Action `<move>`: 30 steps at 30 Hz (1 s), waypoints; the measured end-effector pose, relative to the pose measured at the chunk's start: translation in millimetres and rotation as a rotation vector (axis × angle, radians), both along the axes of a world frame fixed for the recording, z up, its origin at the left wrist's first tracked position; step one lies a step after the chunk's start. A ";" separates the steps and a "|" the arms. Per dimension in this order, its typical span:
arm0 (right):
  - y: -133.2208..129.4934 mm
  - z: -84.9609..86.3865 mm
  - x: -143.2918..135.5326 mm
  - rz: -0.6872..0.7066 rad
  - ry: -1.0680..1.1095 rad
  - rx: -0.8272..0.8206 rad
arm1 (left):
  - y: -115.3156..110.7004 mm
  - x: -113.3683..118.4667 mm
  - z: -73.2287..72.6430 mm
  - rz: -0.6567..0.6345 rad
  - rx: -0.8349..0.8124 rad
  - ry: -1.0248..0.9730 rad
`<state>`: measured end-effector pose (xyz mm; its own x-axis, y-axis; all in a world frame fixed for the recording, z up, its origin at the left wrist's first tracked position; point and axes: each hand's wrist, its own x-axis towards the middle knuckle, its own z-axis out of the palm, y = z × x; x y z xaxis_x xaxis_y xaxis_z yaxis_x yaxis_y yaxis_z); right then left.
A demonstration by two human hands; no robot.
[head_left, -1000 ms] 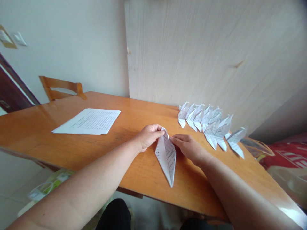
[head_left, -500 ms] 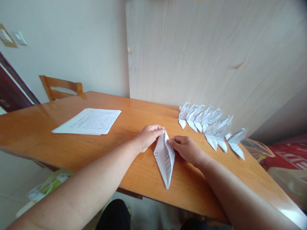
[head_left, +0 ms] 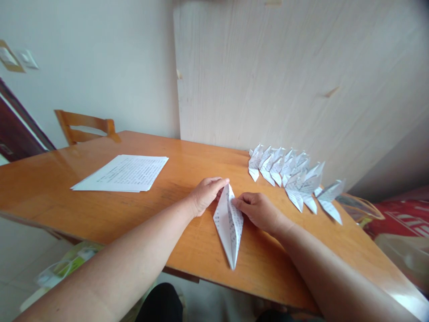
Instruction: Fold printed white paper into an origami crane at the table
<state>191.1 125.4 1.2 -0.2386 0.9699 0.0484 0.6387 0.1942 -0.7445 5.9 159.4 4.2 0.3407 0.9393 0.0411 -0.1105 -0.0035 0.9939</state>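
Note:
A folded sheet of printed paper (head_left: 229,228), long and pointed at both ends, lies between my hands near the front edge of the wooden table (head_left: 187,165). My left hand (head_left: 208,194) pinches its far tip between thumb and fingers. On the paper's upper right edge, my right hand (head_left: 256,208) is closed, thumb and forefinger gripping a raised flap. Several folded paper pieces (head_left: 295,192) of printed paper stand in rows at the right back of the table.
A stack of printed sheets (head_left: 124,173) lies on the table's left part. Behind the table are a wooden chair (head_left: 87,123) and a pale board (head_left: 248,80). Red material (head_left: 402,219) and a plastic bag are beyond the right edge; another bag (head_left: 72,264) sits below left.
The view has shifted slightly. The paper's raised flap appears a little flatter near the far tip. Both hands keep almost the same place and still hold the paper.

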 end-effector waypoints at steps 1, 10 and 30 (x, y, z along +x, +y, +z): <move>-0.1 -0.3 -0.1 0.002 -0.002 0.004 | 0.1 -0.3 -0.6 -0.005 0.005 0.015; -0.3 -1.6 0.5 0.016 -0.048 0.030 | 1.0 0.3 -3.8 0.068 0.067 0.063; -1.4 1.8 -0.3 -0.070 -0.243 0.105 | -7.4 -2.8 -8.8 0.143 1.059 0.833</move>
